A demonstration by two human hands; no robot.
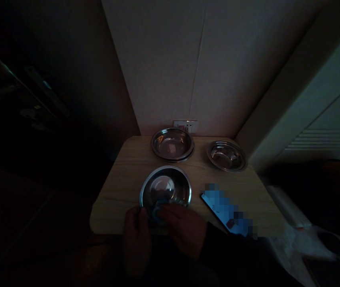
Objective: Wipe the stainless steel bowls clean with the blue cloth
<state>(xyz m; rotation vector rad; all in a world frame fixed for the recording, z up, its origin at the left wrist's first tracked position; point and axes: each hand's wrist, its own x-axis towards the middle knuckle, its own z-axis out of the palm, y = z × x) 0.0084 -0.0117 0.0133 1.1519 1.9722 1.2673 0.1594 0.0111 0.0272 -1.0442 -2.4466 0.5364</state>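
One round silvery metal bowl (pixel 165 187) on pale wooden bench (pixel 119 199), straight ahead: left hand (pixel 136 239) pinches its near-left rim; right hand (pixel 186 229), at near rim, seems closed on crumpled bluish cloth (pixel 157 213), view dim.

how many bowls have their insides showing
3: front bowl, back bowl by the wall socket, right bowl near the table's back corner; more may be nested underneath.

On the wood-grained worktop (pixel 119 187): nested metal bowls (pixel 172 145) at the back, metal dish (pixel 226 156) back right, lit phone (pixel 222 209) front right; deep bowl (pixel 164 187) at front, contact unclear.
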